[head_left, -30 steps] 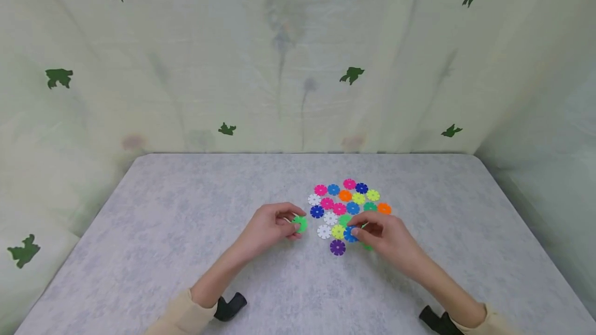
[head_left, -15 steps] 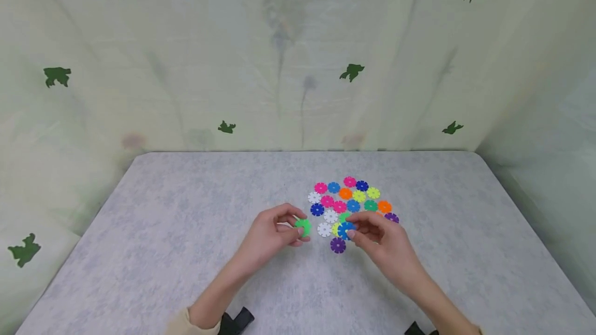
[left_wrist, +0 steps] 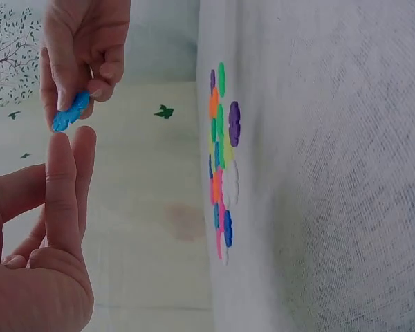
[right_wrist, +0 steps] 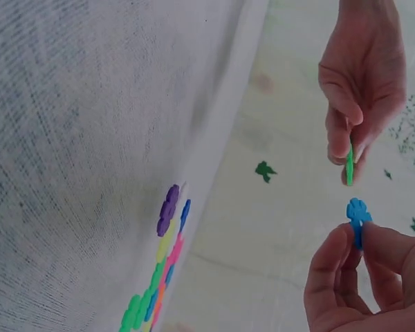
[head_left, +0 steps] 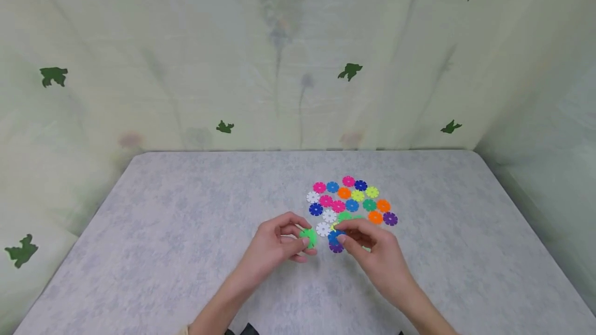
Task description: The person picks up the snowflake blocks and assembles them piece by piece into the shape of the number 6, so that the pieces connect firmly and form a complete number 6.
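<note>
Head view: over the table [head_left: 186, 211], well in from its far edge, the left hand [head_left: 278, 239] pinches a bright green notched disc [head_left: 310, 235] between thumb and fingers, while the right hand [head_left: 376, 248] pinches a blue notched disc [head_left: 333, 236] just apart from it. Both should handle as light, stiff, slightly slippery plastic, best gripped near the rim with slots left free. They look thin and flower-shaped; similar discs [head_left: 338, 206] lie toward the far edge.

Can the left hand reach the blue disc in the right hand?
Probably yes: the left hand is close, and nothing stands between the green disc it pinches and the blue disc.
</note>
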Action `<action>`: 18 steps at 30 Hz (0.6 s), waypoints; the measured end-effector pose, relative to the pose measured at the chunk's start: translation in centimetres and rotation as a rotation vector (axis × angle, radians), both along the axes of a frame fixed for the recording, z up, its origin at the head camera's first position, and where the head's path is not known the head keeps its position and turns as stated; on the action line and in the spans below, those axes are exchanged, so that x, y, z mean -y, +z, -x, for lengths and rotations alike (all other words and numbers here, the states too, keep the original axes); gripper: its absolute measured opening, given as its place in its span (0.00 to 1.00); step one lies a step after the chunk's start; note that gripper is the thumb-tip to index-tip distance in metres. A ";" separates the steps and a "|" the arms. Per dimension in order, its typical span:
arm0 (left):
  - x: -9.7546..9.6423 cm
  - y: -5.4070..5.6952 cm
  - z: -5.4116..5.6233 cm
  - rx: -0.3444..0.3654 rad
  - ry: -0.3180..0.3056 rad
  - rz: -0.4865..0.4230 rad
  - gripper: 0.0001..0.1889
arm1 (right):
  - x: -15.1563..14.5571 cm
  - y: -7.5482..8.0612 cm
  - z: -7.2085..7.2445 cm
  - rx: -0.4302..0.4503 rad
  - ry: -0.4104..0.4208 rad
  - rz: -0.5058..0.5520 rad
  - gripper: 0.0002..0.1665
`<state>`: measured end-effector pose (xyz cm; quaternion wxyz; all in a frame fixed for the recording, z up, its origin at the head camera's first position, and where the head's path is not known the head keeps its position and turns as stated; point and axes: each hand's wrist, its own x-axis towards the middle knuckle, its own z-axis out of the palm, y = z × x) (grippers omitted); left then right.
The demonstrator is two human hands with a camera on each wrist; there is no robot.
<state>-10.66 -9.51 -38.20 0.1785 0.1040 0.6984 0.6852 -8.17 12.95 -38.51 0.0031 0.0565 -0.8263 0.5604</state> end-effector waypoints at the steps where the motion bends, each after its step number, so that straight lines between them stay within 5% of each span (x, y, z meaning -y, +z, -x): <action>1: -0.1 0.0 -0.1 0.001 -0.005 -0.007 0.12 | 0.1 0.0 0.0 0.010 -0.010 0.000 0.13; 7: -0.4 0.2 -0.7 0.007 -0.018 -0.042 0.12 | 0.6 0.2 -0.1 0.020 -0.038 0.016 0.13; 18: -0.5 0.1 -1.1 0.068 -0.070 -0.065 0.15 | 0.4 -0.2 -0.6 -0.050 0.037 0.048 0.13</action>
